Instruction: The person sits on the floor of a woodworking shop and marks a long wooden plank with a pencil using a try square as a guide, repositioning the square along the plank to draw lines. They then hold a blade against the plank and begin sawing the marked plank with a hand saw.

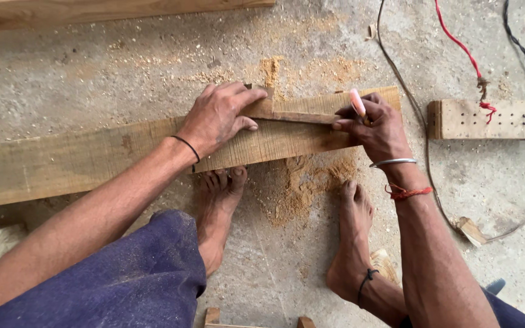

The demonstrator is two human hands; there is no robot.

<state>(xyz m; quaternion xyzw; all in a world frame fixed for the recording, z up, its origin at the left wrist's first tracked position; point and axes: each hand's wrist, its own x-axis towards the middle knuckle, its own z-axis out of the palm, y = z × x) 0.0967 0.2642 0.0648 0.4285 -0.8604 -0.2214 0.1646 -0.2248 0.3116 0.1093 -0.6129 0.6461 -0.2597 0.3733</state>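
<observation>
Dusty concrete floor (92, 79), sawdust all over. Long plank (80, 159) lies left-to-right on it, with a wooden try square (287, 113) on its right end, blade along the plank. Right hand (378, 127) is nearer the blade tip — fingers pinched shut on a pink pencil (358, 103); left hand (220, 116) lies flat, fingers spread, pressing the stock.

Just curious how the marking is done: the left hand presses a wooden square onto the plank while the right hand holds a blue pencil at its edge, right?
Not quite: the pencil is pink, not blue, as the head view shows. The rest holds: the left hand presses the wooden square onto the plank, and the right hand holds the pencil at the square's edge.
</observation>
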